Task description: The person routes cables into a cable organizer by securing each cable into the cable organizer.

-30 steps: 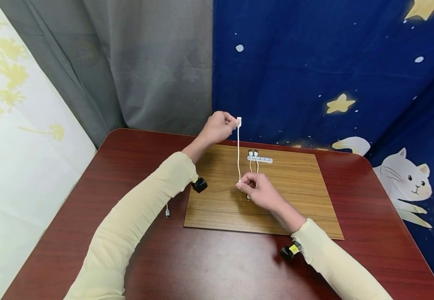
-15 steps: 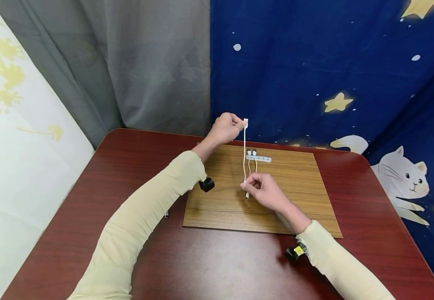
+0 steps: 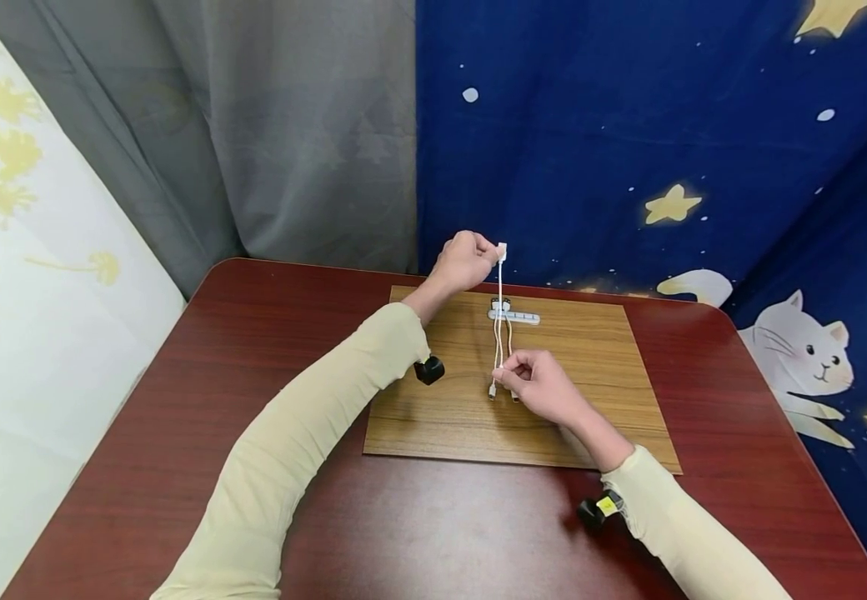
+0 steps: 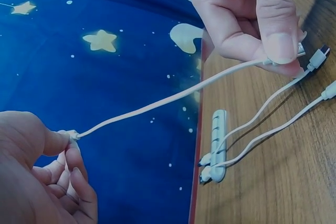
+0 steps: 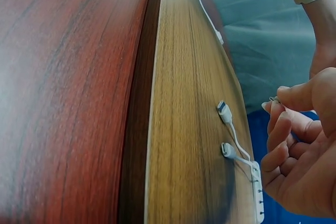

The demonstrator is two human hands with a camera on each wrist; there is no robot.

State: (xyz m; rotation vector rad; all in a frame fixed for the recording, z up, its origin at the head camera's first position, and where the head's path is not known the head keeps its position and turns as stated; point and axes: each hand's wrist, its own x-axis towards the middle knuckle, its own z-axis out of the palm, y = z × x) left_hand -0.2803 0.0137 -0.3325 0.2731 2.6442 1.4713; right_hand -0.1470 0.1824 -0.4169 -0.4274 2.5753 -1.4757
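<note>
My left hand (image 3: 467, 260) pinches the upper connector of a short white charging cable (image 4: 168, 99), high over the back of the wooden board (image 3: 433, 417). Lower and nearer, my right hand (image 3: 546, 387) pinches the cable's other end between thumb and forefinger, so the cable runs nearly straight between both hands. Behind it in the head view is a pale cable clip strip (image 4: 219, 129) with several slots. Two other white cables sit in its left slots, their plugs (image 5: 224, 111) (image 5: 228, 150) pointing toward the front of the board.
The board lies on a dark red table (image 3: 433, 533). Another white cable (image 5: 205, 14) lies to the left, seen in the right wrist view. A grey curtain (image 3: 313, 133) and a blue star-patterned curtain (image 3: 553, 150) hang behind the table's back edge.
Both hands have moved right with the stretched cable, which now overlaps the clip strip in the head view. The loose cable at the left has become hidden behind the left sleeve.
</note>
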